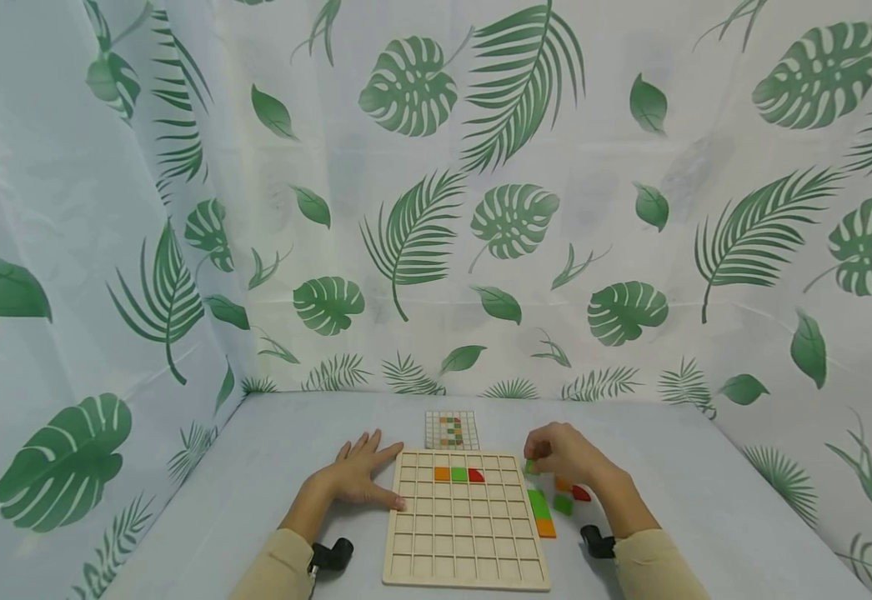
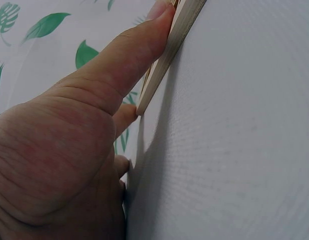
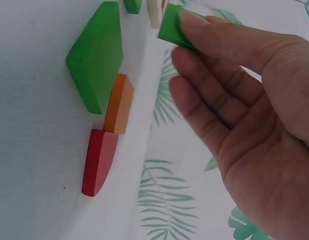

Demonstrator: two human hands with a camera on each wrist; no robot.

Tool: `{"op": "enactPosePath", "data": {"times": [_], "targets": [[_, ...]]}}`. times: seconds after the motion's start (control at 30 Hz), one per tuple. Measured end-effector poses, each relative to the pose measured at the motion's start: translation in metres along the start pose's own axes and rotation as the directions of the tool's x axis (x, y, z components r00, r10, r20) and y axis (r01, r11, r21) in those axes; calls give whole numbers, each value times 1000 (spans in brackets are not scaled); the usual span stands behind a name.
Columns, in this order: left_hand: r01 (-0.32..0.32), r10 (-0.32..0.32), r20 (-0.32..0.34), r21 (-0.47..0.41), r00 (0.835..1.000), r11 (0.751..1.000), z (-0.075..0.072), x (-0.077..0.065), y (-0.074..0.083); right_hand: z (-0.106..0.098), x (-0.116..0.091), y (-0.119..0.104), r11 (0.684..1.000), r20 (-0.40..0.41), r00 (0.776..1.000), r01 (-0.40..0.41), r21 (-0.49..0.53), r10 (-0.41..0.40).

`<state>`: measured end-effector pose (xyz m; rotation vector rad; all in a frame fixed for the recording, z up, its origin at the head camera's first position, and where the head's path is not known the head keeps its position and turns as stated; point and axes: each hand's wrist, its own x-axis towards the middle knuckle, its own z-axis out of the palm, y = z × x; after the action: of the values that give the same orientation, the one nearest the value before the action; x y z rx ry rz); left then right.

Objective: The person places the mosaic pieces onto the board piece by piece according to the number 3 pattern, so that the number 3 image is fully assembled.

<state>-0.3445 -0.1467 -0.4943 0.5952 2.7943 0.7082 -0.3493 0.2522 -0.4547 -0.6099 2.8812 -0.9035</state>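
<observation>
My left hand rests at the left edge of a wooden grid board, fingers spread, the thumb lying on its rim; the left wrist view shows the thumb against the board's edge. Between thumb and fingers my right hand pinches a green tile, just off the board's upper right corner. Along one upper row of the board sit an orange tile, a green tile and a red rounded piece.
Behind the board lies a small pattern card. To the board's right are loose pieces: a green square, a red rounded piece, an orange one, and green and orange tiles beside its edge. A leaf-print curtain hangs behind.
</observation>
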Motion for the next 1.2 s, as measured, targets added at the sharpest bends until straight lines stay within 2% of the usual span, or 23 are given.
{"op": "enactPosePath", "data": {"times": [0.23, 0.53, 0.77, 0.87, 1.07, 1.2], "targets": [[1, -1, 0, 7, 1000, 1000, 0, 0, 0, -2, 3, -2, 998, -30, 997, 67, 9, -67], [0, 0, 8, -3, 1000, 1000, -1, 1, -1, 4, 8, -10, 994, -74, 993, 95, 44, -92], [-41, 40, -9, -30, 999, 999, 4, 5, -10, 10, 10, -16, 981, -62, 981, 188, 50, -185], [-32, 32, -5, -30, 999, 999, 3, 5, -9, 13, 11, -19, 976, -62, 975, 215, 44, -212], [0, 0, 11, 3, 1000, 1000, 1, 3, -3, 19, 13, -25, 978, -62, 977, 205, 32, -203], [-9, 9, 2, -1, 1000, 1000, 4, 5, -8, 22, 14, -28, 978, -60, 977, 205, 32, -203]]}}
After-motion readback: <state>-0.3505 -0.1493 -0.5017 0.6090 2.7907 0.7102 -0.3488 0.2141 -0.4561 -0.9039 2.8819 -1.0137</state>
